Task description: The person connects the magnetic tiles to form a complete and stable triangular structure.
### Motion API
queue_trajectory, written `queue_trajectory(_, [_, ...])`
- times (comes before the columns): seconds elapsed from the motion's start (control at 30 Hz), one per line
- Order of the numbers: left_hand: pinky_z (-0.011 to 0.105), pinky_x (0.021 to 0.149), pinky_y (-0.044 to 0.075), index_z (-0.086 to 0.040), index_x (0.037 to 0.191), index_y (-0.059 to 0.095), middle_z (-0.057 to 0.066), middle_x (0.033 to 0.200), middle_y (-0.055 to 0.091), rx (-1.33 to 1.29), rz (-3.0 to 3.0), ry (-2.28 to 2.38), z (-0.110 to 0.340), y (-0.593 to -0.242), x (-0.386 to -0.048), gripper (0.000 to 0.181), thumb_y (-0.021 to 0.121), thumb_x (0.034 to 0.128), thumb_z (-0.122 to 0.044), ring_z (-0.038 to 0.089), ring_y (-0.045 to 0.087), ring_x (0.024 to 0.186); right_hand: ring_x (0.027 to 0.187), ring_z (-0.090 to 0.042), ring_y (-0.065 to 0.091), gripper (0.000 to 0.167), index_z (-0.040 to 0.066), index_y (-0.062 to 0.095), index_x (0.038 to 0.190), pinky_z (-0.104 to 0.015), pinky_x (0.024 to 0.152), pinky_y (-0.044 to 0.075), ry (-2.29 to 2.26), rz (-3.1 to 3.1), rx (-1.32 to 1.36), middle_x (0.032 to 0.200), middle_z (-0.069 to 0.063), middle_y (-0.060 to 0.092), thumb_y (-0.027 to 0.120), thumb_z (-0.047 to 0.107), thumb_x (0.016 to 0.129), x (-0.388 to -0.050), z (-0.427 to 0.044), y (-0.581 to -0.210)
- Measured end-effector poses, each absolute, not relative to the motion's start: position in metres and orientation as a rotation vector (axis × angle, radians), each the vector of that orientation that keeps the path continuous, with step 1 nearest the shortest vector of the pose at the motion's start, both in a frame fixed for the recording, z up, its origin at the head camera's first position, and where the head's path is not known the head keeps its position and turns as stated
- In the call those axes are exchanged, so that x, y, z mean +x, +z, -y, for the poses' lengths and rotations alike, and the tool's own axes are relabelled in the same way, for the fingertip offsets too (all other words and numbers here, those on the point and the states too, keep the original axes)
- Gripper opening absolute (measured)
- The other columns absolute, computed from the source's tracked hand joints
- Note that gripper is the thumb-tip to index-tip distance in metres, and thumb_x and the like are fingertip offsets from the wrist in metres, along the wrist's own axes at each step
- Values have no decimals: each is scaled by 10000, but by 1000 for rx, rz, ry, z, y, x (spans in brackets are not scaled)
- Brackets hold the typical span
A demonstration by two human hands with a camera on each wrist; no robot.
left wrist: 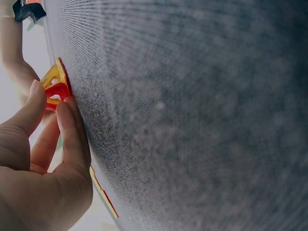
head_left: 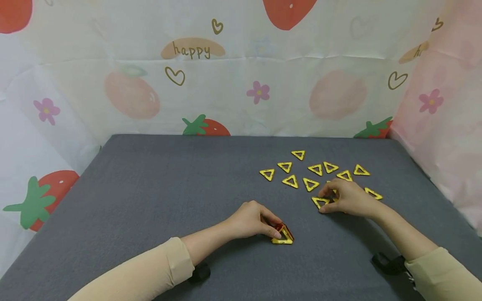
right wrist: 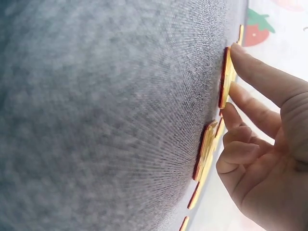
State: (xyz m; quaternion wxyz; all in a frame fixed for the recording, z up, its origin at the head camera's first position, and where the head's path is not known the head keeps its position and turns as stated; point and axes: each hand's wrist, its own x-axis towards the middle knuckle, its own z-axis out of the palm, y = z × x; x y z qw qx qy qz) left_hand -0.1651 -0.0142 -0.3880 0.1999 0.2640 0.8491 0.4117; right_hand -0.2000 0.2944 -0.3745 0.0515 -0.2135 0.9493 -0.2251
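Near the front middle of the table, the left hand [head_left: 250,219] pinches a small upright piece built of red and yellow triangular frames [head_left: 283,235]. The left wrist view shows thumb and fingertips around this red and yellow piece [left wrist: 57,89]. Farther right, the right hand [head_left: 348,198] has its thumb and fingers at a flat yellow triangle [head_left: 318,202]. In the right wrist view the thumb and fingers touch the edges of that triangle [right wrist: 225,79], which lies on the cloth. Part of it is hidden by the hand.
Several flat yellow triangles [head_left: 290,181] lie scattered behind and around the right hand, one [head_left: 373,193] beyond its wrist. Dark grey cloth [head_left: 150,188] covers the table. A patterned curtain [head_left: 233,96] stands behind. Black bands [head_left: 388,264] sit at both wrists.
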Motion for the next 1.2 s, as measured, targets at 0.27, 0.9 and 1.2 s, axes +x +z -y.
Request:
queue_trajectory(0.27, [176,694,505,-137,1099,775,35,1033,784,728,-2378,1156,15,-390,-165,348,842,775,-247,84,701,903,820,-97,569,371,195,666,965,-278,720,442,-706,-2870,-637,942,41,681,865,394,724,-199,-291,-373])
queue_trajectory(0.9, [177,692,502,-143,1098,776,28,1028,785,718,-2376,1154,14,-390,-166,346,843,775,-247,91,699,918,554,-68,525,126,164,662,1029,-255,513,460,-819,-2748,-641,789,25,677,698,219,922,-198,-288,-369])
queue_trajectory(1.2, [183,699,505,-153,1107,773,19,1047,782,708,-2373,1145,14,-393,-167,354,840,777,-264,94,697,940,671,-66,622,44,162,673,956,-279,613,558,-944,-2652,-665,828,-6,685,668,204,945,-199,-289,-372])
